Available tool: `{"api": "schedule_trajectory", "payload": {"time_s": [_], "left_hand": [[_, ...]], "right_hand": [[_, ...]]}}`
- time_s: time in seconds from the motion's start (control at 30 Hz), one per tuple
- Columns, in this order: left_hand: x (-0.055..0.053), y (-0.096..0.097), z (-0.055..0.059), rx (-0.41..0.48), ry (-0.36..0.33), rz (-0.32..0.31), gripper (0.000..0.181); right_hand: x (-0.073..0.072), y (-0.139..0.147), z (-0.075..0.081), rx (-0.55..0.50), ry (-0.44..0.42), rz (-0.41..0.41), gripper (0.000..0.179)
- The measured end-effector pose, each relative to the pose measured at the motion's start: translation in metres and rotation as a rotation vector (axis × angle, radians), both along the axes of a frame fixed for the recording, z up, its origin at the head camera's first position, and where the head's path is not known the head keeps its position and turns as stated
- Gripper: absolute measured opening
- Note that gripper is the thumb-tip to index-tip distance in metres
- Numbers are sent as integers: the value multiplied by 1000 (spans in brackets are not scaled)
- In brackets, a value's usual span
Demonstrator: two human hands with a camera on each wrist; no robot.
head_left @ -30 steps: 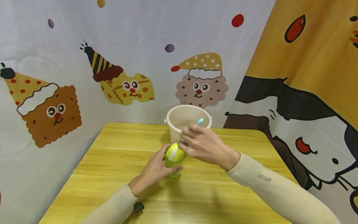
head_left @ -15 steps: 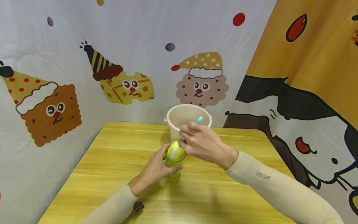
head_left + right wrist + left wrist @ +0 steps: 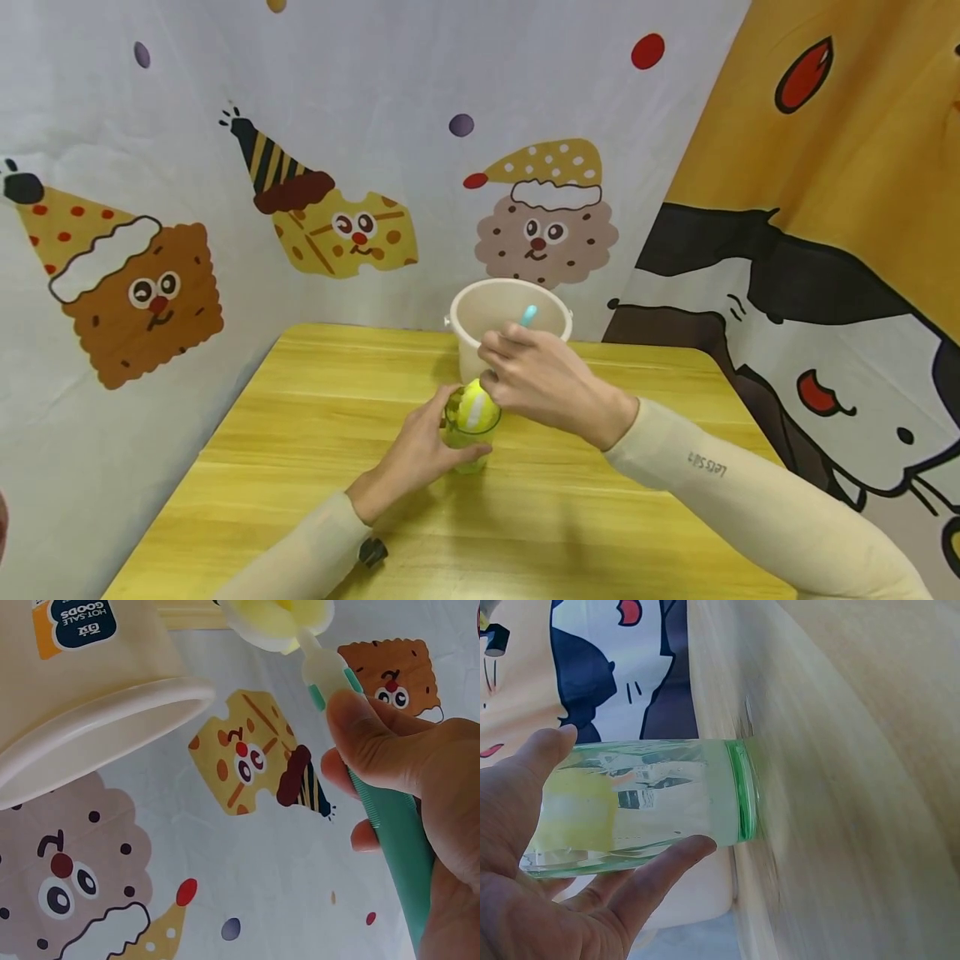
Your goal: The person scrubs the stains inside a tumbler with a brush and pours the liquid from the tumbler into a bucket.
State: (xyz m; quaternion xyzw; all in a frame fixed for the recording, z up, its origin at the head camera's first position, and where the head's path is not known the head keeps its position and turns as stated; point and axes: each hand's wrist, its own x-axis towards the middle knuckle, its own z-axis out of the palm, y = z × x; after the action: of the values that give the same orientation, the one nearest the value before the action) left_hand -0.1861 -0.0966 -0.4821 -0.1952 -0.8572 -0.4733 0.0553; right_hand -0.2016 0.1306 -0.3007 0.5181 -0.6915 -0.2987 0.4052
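A clear green glass point(image 3: 468, 438) stands on the table, and my left hand point(image 3: 416, 446) grips it around the side. In the left wrist view, the glass point(image 3: 667, 791) lies between thumb and fingers, its thick base at the tabletop. A yellow and white sponge point(image 3: 478, 407) sits in the mouth of the glass. It is the head of a cup brush whose teal handle point(image 3: 397, 855) my right hand point(image 3: 551, 379) holds from above. The handle's light-blue end point(image 3: 529, 314) sticks up past my knuckles. In the right wrist view, the sponge point(image 3: 281, 621) is cut off by the frame edge.
A cream bucket point(image 3: 470, 360) stands just behind the glass, close to my right hand. The wooden table point(image 3: 300, 400) ends at a cartoon-printed cloth point(image 3: 360, 83). A small black object point(image 3: 372, 552) shows by my left wrist.
The brush handle's end has swung slightly left and stands more upright. The sponge's white stripe has shifted right within the glass mouth. My left hand keeps its hold on the glass.
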Motion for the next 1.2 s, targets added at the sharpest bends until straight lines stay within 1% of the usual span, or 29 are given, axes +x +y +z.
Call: {"api": "schedule_trajectory", "payload": {"time_s": [0.13, 0.4, 0.77, 1.0, 1.2], "left_hand": [[0, 0, 0, -2, -4, 7, 94], [0, 2, 0, -18, 4, 2, 94], [-1, 5, 1, -26, 10, 1, 93], [-1, 5, -3, -10, -9, 4, 91], [-1, 4, -2, -18, -12, 20, 93]], "right_hand": [[-1, 1, 2, -6, -23, 3, 19], [-2, 4, 3, 2, -31, -18, 17], [-3, 7, 7, 21, -63, -44, 18], [-7, 11, 4, -6, -110, -25, 16], [-10, 14, 3, -25, -129, -21, 16]]}}
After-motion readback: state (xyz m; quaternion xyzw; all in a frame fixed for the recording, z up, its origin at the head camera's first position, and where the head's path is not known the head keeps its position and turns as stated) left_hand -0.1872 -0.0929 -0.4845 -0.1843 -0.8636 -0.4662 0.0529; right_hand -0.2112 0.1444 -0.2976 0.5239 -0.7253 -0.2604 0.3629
